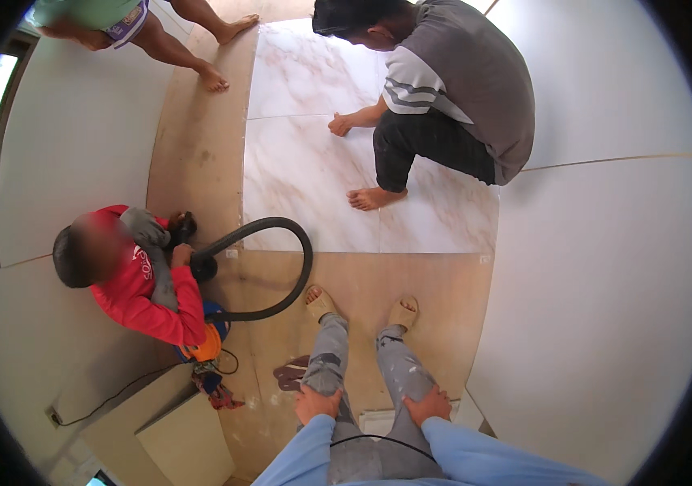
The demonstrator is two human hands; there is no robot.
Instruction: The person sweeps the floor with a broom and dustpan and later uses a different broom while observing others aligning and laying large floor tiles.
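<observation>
My left hand [318, 403] rests on my left thigh, its fingers laid over the paint-spotted grey trousers [399, 368]. On the other thigh lies my right hand [429, 405], fingers likewise spread over the cloth. Neither hand holds anything. My sandalled feet stand on the bare brown floor [378, 279], just short of the marble-patterned tiles [305, 186]. A crouching person [467, 89] in a grey-brown top sits barefoot on the tiles, one hand low near a tile joint.
At left a person in red [147, 308] holds a black vacuum hose [301, 275] beside an orange and blue vacuum cleaner [207, 344]. Another person's bare legs [168, 49] show at upper left. Dark slippers [291, 374] lie near my left leg; boards [188, 441] lean at lower left.
</observation>
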